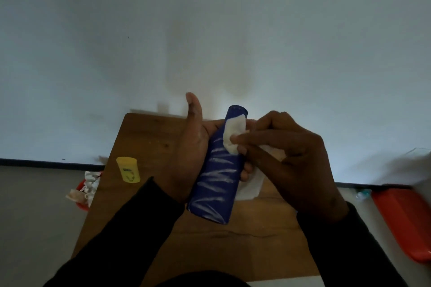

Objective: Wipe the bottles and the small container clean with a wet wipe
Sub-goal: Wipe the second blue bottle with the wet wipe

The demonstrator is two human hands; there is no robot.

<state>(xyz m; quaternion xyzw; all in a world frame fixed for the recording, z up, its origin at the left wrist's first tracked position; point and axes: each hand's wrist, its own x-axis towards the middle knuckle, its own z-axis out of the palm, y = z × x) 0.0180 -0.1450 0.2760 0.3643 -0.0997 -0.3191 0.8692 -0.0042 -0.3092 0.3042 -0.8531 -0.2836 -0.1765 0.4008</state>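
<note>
gripping the blue bottle (215, 170) above the table (144, 137), left hand (193, 147); right hand (291, 158) pinches the wipe (233, 133).

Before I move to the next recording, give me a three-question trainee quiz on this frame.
1. True or false: the blue bottle stands upright on the table.
2. Which hand presses the wet wipe against the bottle: A left, B right?
3. What colour is the small container on the table?

Key: 1 false, the left hand holds it tilted above the table; 2 B, the right hand; 3 yellow.
</note>
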